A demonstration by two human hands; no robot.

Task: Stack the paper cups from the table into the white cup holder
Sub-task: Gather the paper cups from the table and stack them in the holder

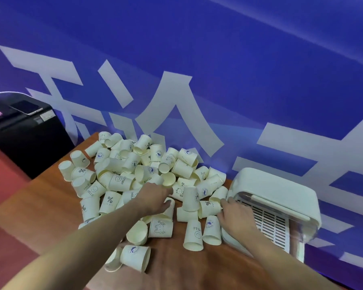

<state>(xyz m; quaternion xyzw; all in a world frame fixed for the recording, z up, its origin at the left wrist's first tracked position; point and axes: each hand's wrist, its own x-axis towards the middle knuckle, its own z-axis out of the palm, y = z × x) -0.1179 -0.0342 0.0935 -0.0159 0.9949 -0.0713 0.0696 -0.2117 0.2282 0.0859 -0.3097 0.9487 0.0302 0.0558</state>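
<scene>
Big blue wall [260, 59] with huge white lettering fills the far side. Below it, a brown wooden surface [46, 197] runs from near to far, and a black cabinet [27, 139] sits off to the far left with a phone-looking thing on top. On the right of the surface, up against the wall, is the white cup holder [281, 189], lid up, slotted white tray showing inside.

The pile of paper cups [134, 174] takes up the middle of the surface, dozens of them, cream colored with little prints like "HELLO" and a percent sign, some upside down, most tipped over.

Left hand [155, 197] reaches into the middle of the pile, fingers curled round one cup [169, 208]. Right hand [237, 218] rests on the holder's near left edge, fingers spread fairly flat, gripping nothing that I can see.
</scene>
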